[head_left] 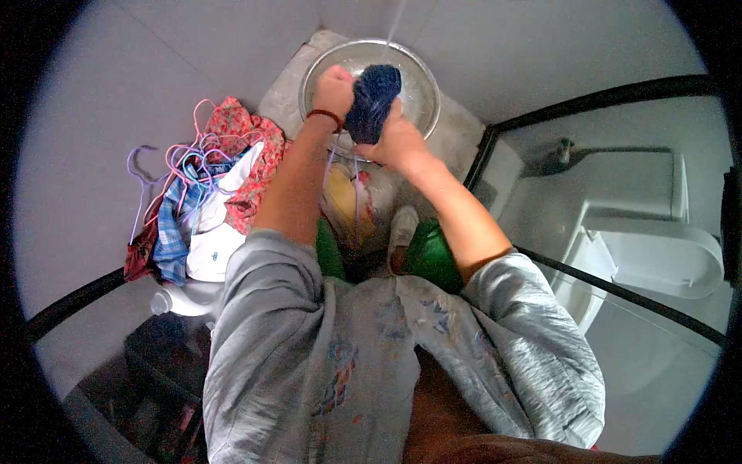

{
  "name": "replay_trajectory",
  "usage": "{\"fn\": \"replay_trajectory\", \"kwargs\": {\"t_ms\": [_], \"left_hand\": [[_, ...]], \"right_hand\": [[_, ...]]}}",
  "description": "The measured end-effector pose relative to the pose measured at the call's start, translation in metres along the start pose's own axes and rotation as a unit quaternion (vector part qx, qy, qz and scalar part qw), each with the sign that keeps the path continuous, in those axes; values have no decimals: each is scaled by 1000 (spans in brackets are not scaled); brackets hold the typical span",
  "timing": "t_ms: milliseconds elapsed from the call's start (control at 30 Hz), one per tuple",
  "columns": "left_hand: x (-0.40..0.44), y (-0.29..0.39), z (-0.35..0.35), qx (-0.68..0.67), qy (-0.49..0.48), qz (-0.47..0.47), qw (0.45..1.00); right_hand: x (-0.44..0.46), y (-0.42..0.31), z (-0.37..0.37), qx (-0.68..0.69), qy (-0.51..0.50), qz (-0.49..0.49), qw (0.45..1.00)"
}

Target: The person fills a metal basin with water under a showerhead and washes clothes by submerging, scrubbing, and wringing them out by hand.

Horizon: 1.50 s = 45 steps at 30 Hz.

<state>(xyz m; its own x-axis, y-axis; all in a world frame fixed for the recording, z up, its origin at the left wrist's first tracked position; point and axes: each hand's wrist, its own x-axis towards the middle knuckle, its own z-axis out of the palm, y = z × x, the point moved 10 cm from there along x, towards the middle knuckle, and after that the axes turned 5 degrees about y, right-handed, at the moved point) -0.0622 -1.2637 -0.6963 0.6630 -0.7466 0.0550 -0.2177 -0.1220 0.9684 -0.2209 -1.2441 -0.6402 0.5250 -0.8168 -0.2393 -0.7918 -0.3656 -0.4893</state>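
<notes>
A bunched, wet-looking dark blue cloth (pixel 372 100) is held up between my hands above a round metal basin (pixel 309 77). My left hand (pixel 334 94), with a dark red bracelet at the wrist, is closed at the cloth's left edge. My right hand (pixel 396 141) grips its lower right side, fingers partly hidden behind it. A thin stream of water (pixel 397 23) comes down from above toward the cloth and basin. What kind of garment the cloth is, I cannot tell.
Clothes on several coloured hangers (pixel 202 158) lie in a pile at the left, with a white jug (pixel 182 300) below. A yellow cloth (pixel 340 197) sits in front of the basin. Black-framed glass (pixel 603 97) stands at the right, a toilet (pixel 657 255) beyond it.
</notes>
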Motion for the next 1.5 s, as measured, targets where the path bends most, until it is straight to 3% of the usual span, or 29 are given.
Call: {"fn": "replay_trajectory", "kwargs": {"t_ms": [33,67,167,233,267,300,333,400,467,533,600,667,700,733,800,833,867,933,967,1033,1100,1133,1200,1233,1300,1333,1400,1467,1500], "left_hand": [[-12,16,-6,123,81,24,989],[-20,14,3,168,41,-32,984],[-18,-10,20,189,28,-63,980],[-15,0,21,131,43,-22,990],[-13,4,18,131,43,-24,990],[-11,15,18,-29,-1,-70,997],[-11,25,21,-189,-45,-113,975],[-8,40,15,-265,-94,-103,954],[-5,47,13,-340,-144,-92,925],[5,48,-3,-256,-108,-11,961],[5,31,1,-239,-101,-26,965],[-4,1,23,-373,-136,-167,902],[-29,24,37,-451,-214,-235,834],[-33,30,35,-452,-215,-235,833],[-45,37,43,-510,-257,-278,772],[-39,37,38,-520,-227,-261,782],[-38,37,36,-518,-230,-263,781],[-32,57,22,-447,-243,-201,837],[-20,53,20,-427,-252,-167,852],[-16,48,13,-362,-237,-164,886],[-17,42,5,-288,-184,-181,922],[-18,39,10,-280,-200,-185,920],[-17,23,13,-259,-196,-195,926],[-15,17,20,-270,-206,-193,920],[-21,7,24,-208,-207,-184,938],[-23,4,23,-154,-195,-169,954],[-27,-6,35,-124,-191,-149,962],[-21,-3,36,87,-177,-19,980],[-26,-5,41,56,-190,-59,979]], "right_hand": [[1,5,9,0,-1,3,1000],[5,17,22,-15,2,13,1000],[9,32,27,-34,29,45,998],[15,44,24,-37,48,64,996],[25,51,26,58,19,56,997],[29,55,29,154,-11,48,987],[22,56,34,357,-75,124,923],[14,43,31,615,-130,180,757],[12,43,21,706,-134,209,663],[6,34,12,775,-133,212,580],[5,27,12,792,-154,190,560],[-9,1,12,828,-242,154,481],[-14,0,11,813,-225,169,509],[-15,0,12,813,-224,169,511],[-24,-12,20,823,-309,155,450],[-29,-26,16,835,-395,109,367],[-27,-22,17,838,-391,108,366],[-28,-23,20,776,-391,88,488],[-22,-15,27,761,-380,89,518],[-19,-10,20,765,-240,174,572],[-19,-6,25,758,-200,228,577],[-18,-11,26,701,-249,169,647],[-12,-11,20,591,-227,87,769],[-9,-8,25,601,-218,91,764],[2,-12,2,426,-67,-103,896],[2,-8,5,434,-61,-96,894],[4,13,6,226,0,-36,974],[13,32,26,203,2,-2,979],[14,38,27,175,-1,24,984]]}}
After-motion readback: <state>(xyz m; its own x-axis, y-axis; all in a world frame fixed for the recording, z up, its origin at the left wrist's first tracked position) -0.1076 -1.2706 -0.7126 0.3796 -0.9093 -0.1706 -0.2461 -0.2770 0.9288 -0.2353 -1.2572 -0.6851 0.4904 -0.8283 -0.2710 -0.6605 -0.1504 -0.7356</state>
